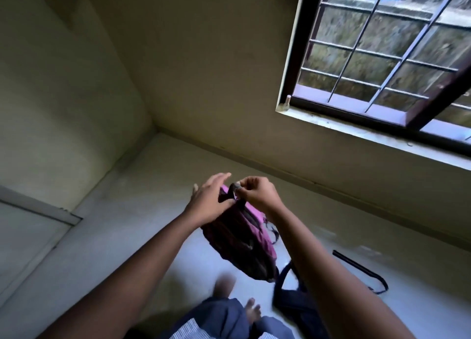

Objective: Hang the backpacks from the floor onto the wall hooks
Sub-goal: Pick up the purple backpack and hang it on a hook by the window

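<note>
A purple and pink backpack (244,239) hangs in the air in front of me, lifted off the floor. My right hand (257,193) pinches its black top loop between thumb and fingers. My left hand (211,198) rests against the upper left side of the bag, thumb on the fabric, fingers stretched out above it. A dark blue backpack (295,305) lies on the floor by my right forearm, partly hidden by that arm, with a long black strap (362,270) trailing to the right. No wall hook is in view.
A barred window (377,58) with an open dark frame fills the upper right wall. The room corner (155,127) is straight ahead. A pale door or panel (30,231) stands at the left. My bare feet (237,298) are on the light floor.
</note>
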`<state>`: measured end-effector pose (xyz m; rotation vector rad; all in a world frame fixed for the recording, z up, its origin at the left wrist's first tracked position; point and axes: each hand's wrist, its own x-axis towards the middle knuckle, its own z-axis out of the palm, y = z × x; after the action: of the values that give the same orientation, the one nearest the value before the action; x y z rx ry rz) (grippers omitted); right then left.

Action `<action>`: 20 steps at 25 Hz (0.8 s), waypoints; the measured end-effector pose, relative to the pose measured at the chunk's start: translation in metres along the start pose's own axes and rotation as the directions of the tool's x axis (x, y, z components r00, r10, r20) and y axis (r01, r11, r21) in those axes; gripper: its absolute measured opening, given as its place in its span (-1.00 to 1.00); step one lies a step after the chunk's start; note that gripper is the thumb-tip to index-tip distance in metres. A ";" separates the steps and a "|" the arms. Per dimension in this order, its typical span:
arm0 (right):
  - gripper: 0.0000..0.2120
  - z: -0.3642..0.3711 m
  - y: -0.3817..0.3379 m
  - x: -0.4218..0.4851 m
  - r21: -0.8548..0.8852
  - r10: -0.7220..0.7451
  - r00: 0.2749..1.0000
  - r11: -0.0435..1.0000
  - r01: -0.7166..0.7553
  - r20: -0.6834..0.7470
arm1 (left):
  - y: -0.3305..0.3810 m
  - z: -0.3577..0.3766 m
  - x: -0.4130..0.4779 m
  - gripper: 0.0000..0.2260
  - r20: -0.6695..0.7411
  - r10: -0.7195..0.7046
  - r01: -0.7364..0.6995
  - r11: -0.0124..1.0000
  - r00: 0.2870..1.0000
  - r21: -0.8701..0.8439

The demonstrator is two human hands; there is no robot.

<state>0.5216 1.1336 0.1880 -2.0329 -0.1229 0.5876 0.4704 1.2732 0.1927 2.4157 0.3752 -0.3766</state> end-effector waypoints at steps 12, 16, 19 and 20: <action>-0.87 -0.120 -0.172 0.025 0.113 -0.493 0.869 0.862 0.494 -0.036 | 0.110 -0.149 0.045 -0.80 -0.545 0.287 -0.586 0.624 0.788 -0.518; -0.83 -0.149 -0.245 0.032 0.304 -0.542 0.822 0.764 0.569 -0.175 | 0.159 -0.212 0.058 -0.86 -0.692 0.321 -0.715 0.571 0.647 -0.404; -0.86 -0.172 -0.312 0.049 0.416 -0.619 0.732 0.608 0.676 -0.285 | 0.202 -0.282 0.075 -0.83 -0.806 0.340 -0.809 0.524 0.485 -0.265; -0.89 -0.181 -0.336 0.055 0.481 -0.643 0.709 0.542 0.689 -0.291 | 0.218 -0.308 0.086 -0.82 -0.834 0.343 -0.829 0.515 0.432 -0.218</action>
<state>0.7032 1.1816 0.5246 -1.2634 -0.5912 0.0176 0.6804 1.3247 0.5143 1.7170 -0.1476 0.9606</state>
